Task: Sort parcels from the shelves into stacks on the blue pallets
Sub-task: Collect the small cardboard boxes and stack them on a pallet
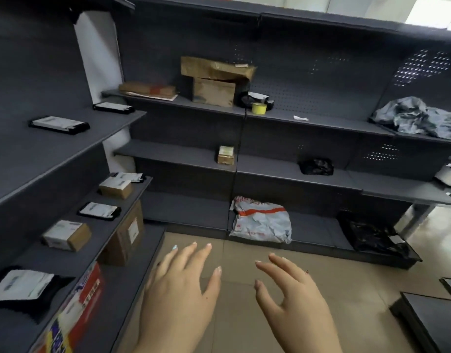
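Note:
My left hand (pixel 179 289) and my right hand (pixel 293 294) are both held out low over the tiled floor, fingers spread and holding nothing. Straight ahead on the bottom shelf lies a grey and white mailer bag with red print (pixel 261 220). A black bag (pixel 372 234) lies to its right. Higher up are a small brown box (pixel 226 155), a black bag (pixel 316 166) and stacked cardboard boxes (pixel 214 80). The left shelf unit (pixel 53 154) holds small labelled boxes (pixel 66 235) and flat black packets (pixel 99 211). No blue pallet is in view.
A yellow tape roll (pixel 259 108) sits on the upper shelf beside a dark object. Crumpled grey bags (pixel 417 117) lie at the upper right. A red printed carton (pixel 79 309) stands at the lower left. A dark low shelf edge (pixel 428 317) juts in at the lower right.

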The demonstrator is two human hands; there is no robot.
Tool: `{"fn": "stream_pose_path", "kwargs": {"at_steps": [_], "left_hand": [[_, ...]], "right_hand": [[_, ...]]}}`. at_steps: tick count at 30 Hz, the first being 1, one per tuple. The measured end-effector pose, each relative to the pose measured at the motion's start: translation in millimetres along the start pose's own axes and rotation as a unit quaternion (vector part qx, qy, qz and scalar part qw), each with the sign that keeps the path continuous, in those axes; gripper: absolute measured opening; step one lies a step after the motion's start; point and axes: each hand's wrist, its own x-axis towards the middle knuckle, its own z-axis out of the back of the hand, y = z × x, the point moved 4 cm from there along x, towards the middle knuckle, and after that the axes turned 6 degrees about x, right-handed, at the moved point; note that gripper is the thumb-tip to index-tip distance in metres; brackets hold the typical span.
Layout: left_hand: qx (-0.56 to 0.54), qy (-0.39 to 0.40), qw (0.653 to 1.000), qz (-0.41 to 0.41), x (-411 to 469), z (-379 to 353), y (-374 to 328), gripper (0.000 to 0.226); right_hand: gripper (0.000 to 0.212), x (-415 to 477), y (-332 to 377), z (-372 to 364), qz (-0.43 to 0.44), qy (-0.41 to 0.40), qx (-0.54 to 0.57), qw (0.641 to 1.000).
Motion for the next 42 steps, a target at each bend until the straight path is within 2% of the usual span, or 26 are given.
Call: {"fn": "stream_pose_path", "kwargs": {"at_steps": [8, 11, 18, 22, 27, 30, 33, 35, 37, 42], "left_hand": [[-0.007, -0.044, 0.99, 0.131, 123.8, -27.3, 7.5, 0.054], [-0.006, -0.047, 0.982, 0.183, 146.7, -31.6, 35.5, 0.055], [0.004, -0.066, 0.946, 0.318, 218.0, -61.2, 148.4, 0.054], [0.016, -0.083, 0.92, 0.384, 265.1, -72.6, 211.9, 0.055], [0.002, -0.053, 0.89, 0.452, 311.6, -81.9, 269.4, 0.056], [0.011, -0.071, 0.875, 0.479, 330.2, -80.8, 290.2, 0.054], [0.013, -0.05, 0.855, 0.516, 346.4, -85.9, 309.0, 0.049], [0.018, -0.089, 0.847, 0.525, 353.1, -91.3, 320.8, 0.049], [0.012, -0.08, 0.827, 0.556, 362.0, -100.8, 331.9, 0.044], [0.052, -0.074, 0.788, 0.609, 383.5, -127.1, 364.5, 0.054]], "right_hand": [[0.032, 144.5, -29.3, -101.5, 0.132, 0.11, 0.047, 0.984], [0.032, 175.3, -17.2, -142.1, 0.172, 0.143, 0.073, 0.972], [0.033, 250.6, 25.3, -289.8, 0.253, 0.224, 0.149, 0.929], [0.035, 295.0, 54.5, -377.3, 0.273, 0.269, 0.157, 0.91], [0.034, 344.8, 84.4, -453.1, 0.286, 0.34, 0.143, 0.885], [0.035, 370.5, 99.8, -488.7, 0.287, 0.372, 0.155, 0.869], [0.039, 390.6, 107.1, -527.5, 0.281, 0.418, 0.174, 0.846], [0.04, 401.7, 110.9, -555.1, 0.29, 0.446, 0.182, 0.827], [0.042, 411.2, 113.1, -583.1, 0.293, 0.468, 0.189, 0.812], [0.045, 435.8, 117.4, -661.4, 0.332, 0.483, 0.218, 0.78]]}}
